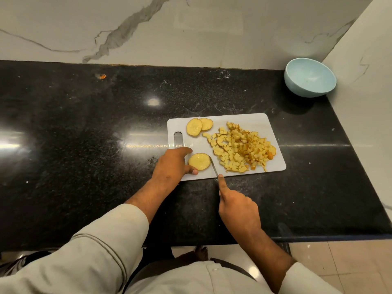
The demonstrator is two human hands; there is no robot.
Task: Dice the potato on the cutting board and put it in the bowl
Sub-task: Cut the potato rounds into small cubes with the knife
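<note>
Looking down from head height at a black granite countertop (84,128) against a white marble wall.

Lying near the right end of it, a white plastic cutting board (273,124). Covering the board's right half, a loose pile of diced potato (239,147), pale yellow cubes with bits of brown skin. Resting at the board's far left corner, two round potato slices (199,126), overlapping and not yet cut up.

Steadying a third potato slice (199,161) at the board's near left edge, the left hand (171,164), index finger and thumb curving round the slice on either side. Gripping a knife (213,166), the right hand (237,206), fingers curling about the handle and index finger stretching along the spine. Touching the slice's right edge, the blade, apparently about to start cutting it.

Sitting well apart at the counter's far right corner, a pale blue bowl (297,85), showing nothing inside.

Judging progress: well past halfway on the dicing, most of the potato already in cubes. Remaining: three slices to dice, then all the pieces to move from board to bowl, none of that transfer begun.
</note>
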